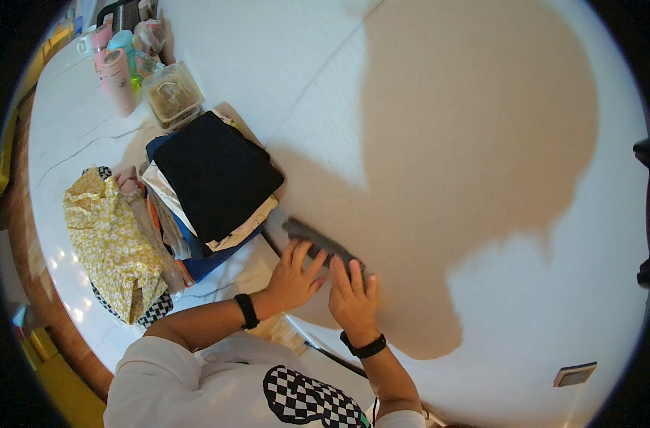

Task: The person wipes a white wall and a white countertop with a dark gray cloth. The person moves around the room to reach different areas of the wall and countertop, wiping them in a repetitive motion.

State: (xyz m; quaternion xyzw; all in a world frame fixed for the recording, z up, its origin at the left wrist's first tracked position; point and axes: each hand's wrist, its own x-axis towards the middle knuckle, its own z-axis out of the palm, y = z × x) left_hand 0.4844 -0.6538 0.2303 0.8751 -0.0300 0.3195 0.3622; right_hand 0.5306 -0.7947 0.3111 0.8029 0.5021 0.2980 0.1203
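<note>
A narrow, dark grey piece of what looks like folded cloth is seen nearly edge-on and blurred, in front of the pale wall. My left hand has its fingertips on the lower edge of its left half, with the thumb apart from them. Close beside it, my right hand has its fingers on the right end; its grip is partly hidden. To the left, a stack of folded clothes stands on the white marbled table, with a black garment on top. Beside the stack lies a yellow floral cloth.
At the table's far left end stand a pink tumbler, other drinkware, an electric kettle and a clear plastic container. The pale wall rises beyond the table, with a wall plate low on the right.
</note>
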